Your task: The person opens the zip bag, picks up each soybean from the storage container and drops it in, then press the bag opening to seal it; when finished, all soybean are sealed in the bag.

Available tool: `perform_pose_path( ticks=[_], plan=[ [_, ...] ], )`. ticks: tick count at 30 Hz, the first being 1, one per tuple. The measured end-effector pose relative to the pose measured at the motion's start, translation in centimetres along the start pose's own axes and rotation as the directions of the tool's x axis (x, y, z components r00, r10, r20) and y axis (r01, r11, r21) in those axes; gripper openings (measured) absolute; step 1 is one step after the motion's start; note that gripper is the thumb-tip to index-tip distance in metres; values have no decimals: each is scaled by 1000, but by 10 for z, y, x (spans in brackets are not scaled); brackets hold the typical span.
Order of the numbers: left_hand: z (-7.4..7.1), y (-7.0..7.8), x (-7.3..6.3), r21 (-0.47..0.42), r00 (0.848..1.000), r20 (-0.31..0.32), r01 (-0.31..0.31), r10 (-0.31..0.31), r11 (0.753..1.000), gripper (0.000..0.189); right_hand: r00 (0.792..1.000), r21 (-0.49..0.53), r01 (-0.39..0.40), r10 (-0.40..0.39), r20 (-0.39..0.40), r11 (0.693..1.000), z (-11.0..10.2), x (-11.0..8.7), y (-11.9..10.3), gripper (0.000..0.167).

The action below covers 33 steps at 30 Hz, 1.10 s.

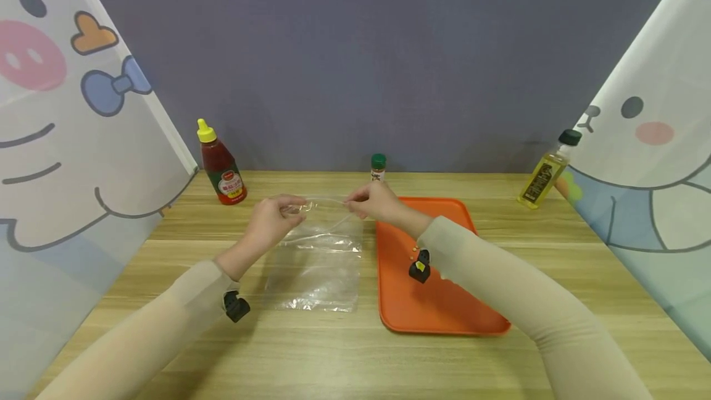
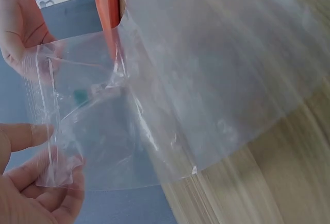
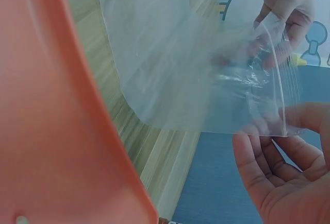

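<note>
A clear zip-top plastic bag [image 1: 316, 276] is stretched between both hands above the wooden table, its lower part hanging toward the near side. My left hand [image 1: 271, 218] pinches the bag's top edge at the left corner. At the opposite top corner, my right hand [image 1: 379, 202] pinches the edge between thumb and fingers. The zip strip [image 3: 278, 80] runs along the top between the hands in the right wrist view. Through the film in the left wrist view [image 2: 206, 69] the tabletop shows; no contents can be made out in the bag.
Right of the bag lies an orange tray [image 1: 444, 313] with several small yellowish bits [image 1: 414, 250]. A ketchup bottle [image 1: 222, 168] stands back left, a small green-capped bottle [image 1: 378, 165] at back centre, and an oil bottle [image 1: 544, 179] back right.
</note>
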<state>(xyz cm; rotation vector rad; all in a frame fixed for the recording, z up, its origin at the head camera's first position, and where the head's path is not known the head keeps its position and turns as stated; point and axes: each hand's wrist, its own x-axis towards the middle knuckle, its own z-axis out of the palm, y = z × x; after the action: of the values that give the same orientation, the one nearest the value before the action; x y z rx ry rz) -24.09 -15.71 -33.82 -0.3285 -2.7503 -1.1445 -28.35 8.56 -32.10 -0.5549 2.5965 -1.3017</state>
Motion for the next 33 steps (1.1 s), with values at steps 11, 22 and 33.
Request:
perform_pose_path(
  ticks=[11, 22, 33],
  plan=[
    [-1, 7, 1, 6, 999, 25, 31, -31, 999, 44, 999, 58, 40, -41, 20, 998, -3, -6, 0, 27],
    [-2, 5, 0, 18, 998, 39, 50, -51, 999, 50, 998, 9, 64, -64, -14, 998, -15, -17, 1, 32],
    [-2, 2, -1, 55, 1000, 28, 10, -11, 998, 51, 995, -61, 51, -56, -78, 997, -49, -37, 19, 28]
  ],
)
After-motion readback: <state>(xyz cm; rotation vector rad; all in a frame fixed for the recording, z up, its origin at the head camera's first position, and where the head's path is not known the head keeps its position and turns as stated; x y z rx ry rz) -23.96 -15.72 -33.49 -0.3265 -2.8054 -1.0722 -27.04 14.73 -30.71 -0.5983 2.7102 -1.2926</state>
